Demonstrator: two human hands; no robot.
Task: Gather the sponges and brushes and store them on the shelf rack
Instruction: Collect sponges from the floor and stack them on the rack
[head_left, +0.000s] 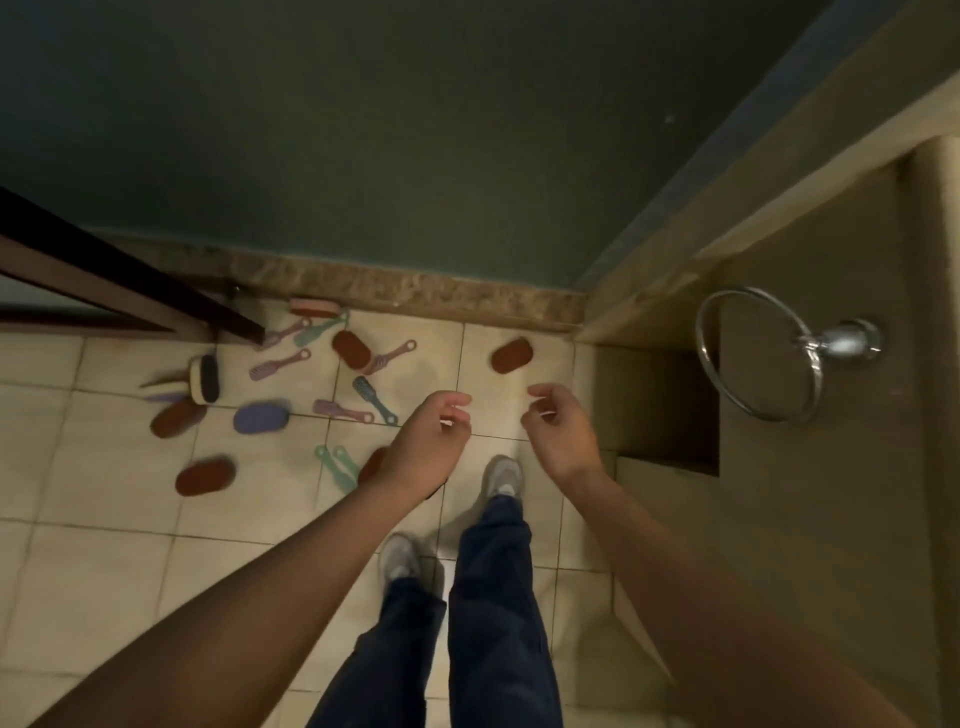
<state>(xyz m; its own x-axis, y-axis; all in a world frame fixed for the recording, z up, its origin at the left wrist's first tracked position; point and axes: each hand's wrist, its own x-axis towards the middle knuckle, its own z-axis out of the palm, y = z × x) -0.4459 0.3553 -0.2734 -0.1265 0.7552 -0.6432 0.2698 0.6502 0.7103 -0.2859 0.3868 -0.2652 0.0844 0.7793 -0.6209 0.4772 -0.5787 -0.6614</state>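
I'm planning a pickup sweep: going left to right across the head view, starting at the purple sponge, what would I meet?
Purple sponge → middle brown sponge → left hand → lone brown sponge → towel ring. The right hand overlaps the lone brown sponge sideways, so it is left out.

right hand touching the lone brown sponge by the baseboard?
Apart. The head view shows a strip of bare tile between the right hand and the brown sponge. The hand's loosely curled fingers hold nothing.
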